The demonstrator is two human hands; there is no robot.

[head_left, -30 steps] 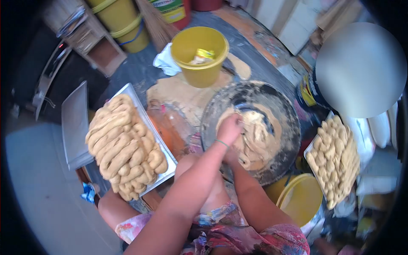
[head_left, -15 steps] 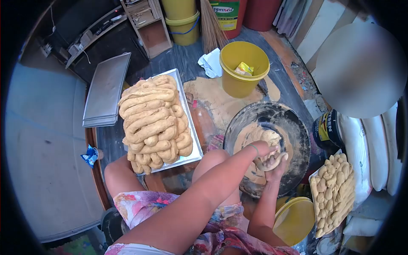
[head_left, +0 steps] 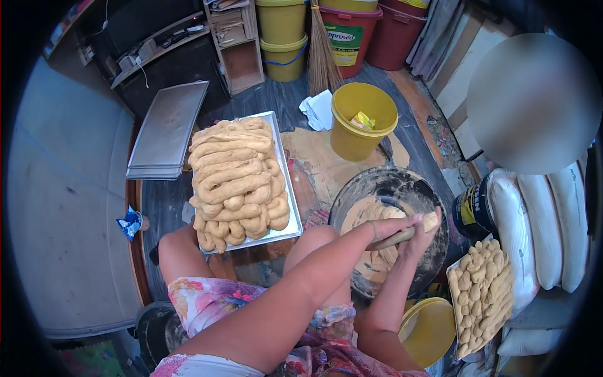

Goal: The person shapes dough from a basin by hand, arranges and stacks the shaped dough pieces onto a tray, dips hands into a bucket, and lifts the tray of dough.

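Note:
A strip of pale dough (head_left: 399,237) is held above a round black basin (head_left: 342,200). My left hand (head_left: 402,226), with a green band at its wrist, is closed on the strip. My right hand (head_left: 426,237) wraps round the strip's upper end, which bulges out at the top. Below them, more dough and a tan powder (head_left: 364,217) lie in the basin. To the left, a metal tray (head_left: 286,182) bears a high pile of long, looped dough pieces (head_left: 232,182). At the right, another tray holds rows of small dough pieces (head_left: 480,295).
Beyond the basin stands a yellow bucket (head_left: 358,135) with a yellow packet inside. Flat metal trays (head_left: 166,129) are stacked at the left. White sacks (head_left: 518,232) and a dark tub (head_left: 474,210) stand at the right. A second yellow bucket (head_left: 430,333) is near my right forearm.
The view has shifted. Both hands have risen from the dough in the basin with a piece, now stretched into a longer strip between them.

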